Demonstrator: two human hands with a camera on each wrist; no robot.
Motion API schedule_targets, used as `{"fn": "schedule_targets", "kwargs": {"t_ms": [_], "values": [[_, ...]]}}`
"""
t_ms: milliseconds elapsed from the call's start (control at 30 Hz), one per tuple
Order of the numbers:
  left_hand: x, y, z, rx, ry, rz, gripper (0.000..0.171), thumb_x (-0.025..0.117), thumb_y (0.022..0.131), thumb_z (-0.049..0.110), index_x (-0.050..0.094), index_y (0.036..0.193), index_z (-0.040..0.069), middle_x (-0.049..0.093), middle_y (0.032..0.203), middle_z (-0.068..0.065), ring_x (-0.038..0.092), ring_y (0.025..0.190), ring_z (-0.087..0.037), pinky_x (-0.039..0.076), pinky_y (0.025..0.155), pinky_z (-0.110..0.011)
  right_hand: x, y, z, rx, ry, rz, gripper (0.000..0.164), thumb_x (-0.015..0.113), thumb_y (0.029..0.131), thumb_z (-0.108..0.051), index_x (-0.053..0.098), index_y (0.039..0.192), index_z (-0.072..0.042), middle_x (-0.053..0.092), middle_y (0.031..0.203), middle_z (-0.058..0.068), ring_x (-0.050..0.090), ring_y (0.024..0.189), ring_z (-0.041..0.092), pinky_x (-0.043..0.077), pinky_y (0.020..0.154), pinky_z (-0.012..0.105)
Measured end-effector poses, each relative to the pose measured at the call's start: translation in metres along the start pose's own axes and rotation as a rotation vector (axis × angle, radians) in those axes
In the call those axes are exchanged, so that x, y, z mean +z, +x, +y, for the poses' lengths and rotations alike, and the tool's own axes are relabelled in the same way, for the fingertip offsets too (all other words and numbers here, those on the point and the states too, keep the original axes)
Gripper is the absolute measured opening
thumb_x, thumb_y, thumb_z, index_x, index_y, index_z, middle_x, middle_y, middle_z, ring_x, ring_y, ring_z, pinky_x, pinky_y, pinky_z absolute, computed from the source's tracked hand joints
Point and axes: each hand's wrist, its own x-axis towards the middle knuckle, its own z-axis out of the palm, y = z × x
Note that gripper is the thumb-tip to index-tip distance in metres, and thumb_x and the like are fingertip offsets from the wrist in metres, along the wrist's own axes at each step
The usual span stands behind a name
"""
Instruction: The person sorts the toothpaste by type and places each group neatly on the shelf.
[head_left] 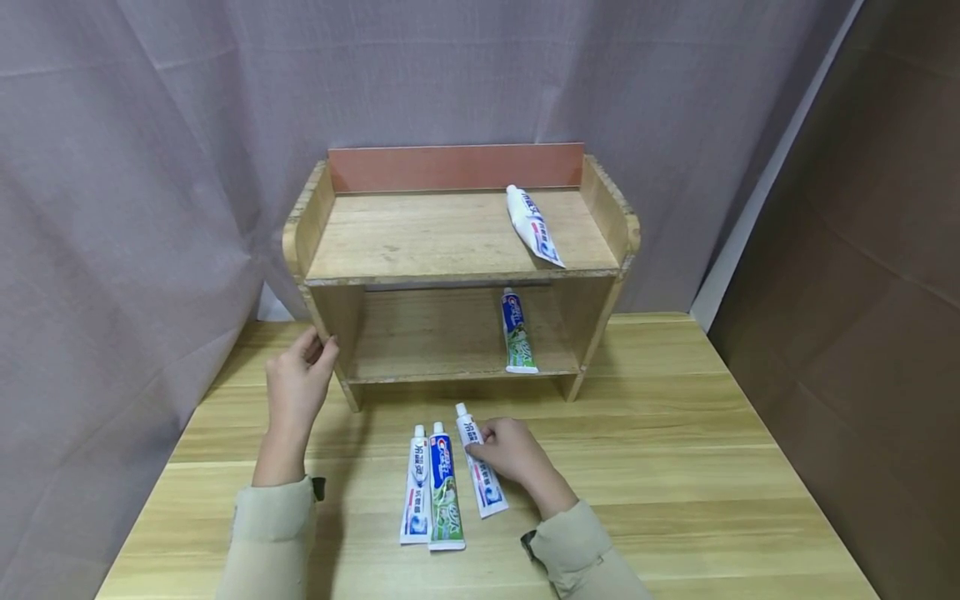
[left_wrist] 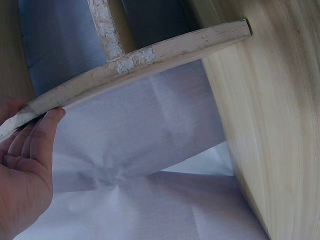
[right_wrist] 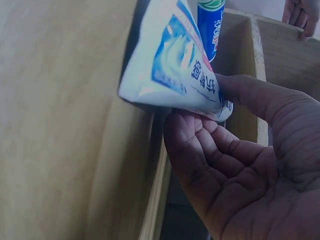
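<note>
My right hand (head_left: pixel 516 452) pinches a white toothpaste tube (head_left: pixel 487 487) between thumb and fingers, in front of the small wooden shelf (head_left: pixel 420 237). In the right wrist view the same white tube (right_wrist: pixel 175 55) shows its printed side, with the fingers of the right hand (right_wrist: pixel 230 155) beneath it. My left hand (head_left: pixel 294 387) grips the front edge of the shelf's left side panel; the left wrist view shows the left hand (left_wrist: pixel 30 160) with its fingers along the panel (left_wrist: pixel 90 80). Left of the held tube lie a white toothpaste tube (head_left: pixel 416 492) and a blue-green one (head_left: pixel 446 492), side by side.
One white tube (head_left: pixel 534 227) lies on the upper board, towards the right. Below it a blue-green tube (head_left: pixel 517 333) lies on the lower board. Grey cloth (head_left: pixel 450 75) hangs behind the wooden table (head_left: pixel 675 467), and a brown panel (head_left: pixel 847 292) stands at the right.
</note>
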Motion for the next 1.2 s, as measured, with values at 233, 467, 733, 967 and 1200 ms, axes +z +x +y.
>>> {"fn": "schedule_targets", "kwargs": {"t_ms": [233, 467, 733, 967, 1200], "values": [[-0.001, 0.0, 0.001, -0.01, 0.003, -0.006, 0.025, 0.066, 0.095, 0.019, 0.074, 0.115, 0.005, 0.073, 0.105, -0.019, 0.074, 0.095, -0.032, 0.061, 0.081, -0.038, -0.001, 0.001, 0.002, 0.0, -0.011, 0.01, 0.02, 0.076, 0.088, -0.027, 0.066, 0.083, -0.01, 0.059, 0.063, -0.001, 0.053, 0.05, 0.01, 0.045, 0.043, 0.022], [-0.001, -0.001, 0.002, -0.029, -0.007, -0.024, 0.026, 0.066, 0.096, 0.02, 0.073, 0.117, 0.005, 0.073, 0.107, -0.019, 0.073, 0.097, -0.033, 0.061, 0.081, -0.037, -0.006, 0.002, 0.002, -0.033, -0.024, 0.024, 0.02, 0.076, 0.088, -0.026, 0.066, 0.08, -0.011, 0.057, 0.061, -0.003, 0.05, 0.049, 0.008, 0.043, 0.042, 0.021], [-0.001, -0.001, 0.002, -0.024, -0.009, -0.023, 0.027, 0.066, 0.096, 0.019, 0.073, 0.117, 0.005, 0.072, 0.108, -0.019, 0.073, 0.097, -0.032, 0.061, 0.082, -0.037, -0.011, 0.0, -0.002, -0.034, 0.011, 0.021, 0.018, 0.075, 0.089, -0.024, 0.069, 0.087, -0.007, 0.055, 0.06, -0.003, 0.046, 0.048, 0.007, 0.037, 0.039, 0.018], [-0.001, -0.001, 0.001, -0.017, -0.01, -0.019, 0.027, 0.066, 0.096, 0.018, 0.073, 0.117, 0.004, 0.072, 0.107, -0.02, 0.073, 0.097, -0.033, 0.061, 0.081, -0.036, -0.015, -0.002, -0.008, -0.033, 0.027, 0.014, 0.018, 0.076, 0.089, -0.025, 0.068, 0.088, -0.008, 0.058, 0.065, -0.001, 0.05, 0.05, 0.009, 0.042, 0.04, 0.019], [-0.001, 0.0, 0.002, -0.025, -0.013, -0.02, 0.027, 0.065, 0.096, 0.019, 0.073, 0.118, 0.004, 0.073, 0.107, -0.02, 0.073, 0.097, -0.033, 0.061, 0.081, -0.036, -0.019, -0.004, -0.014, -0.036, 0.035, 0.011, 0.019, 0.076, 0.089, -0.024, 0.069, 0.092, -0.007, 0.062, 0.071, 0.002, 0.054, 0.053, 0.01, 0.047, 0.042, 0.021]]}}
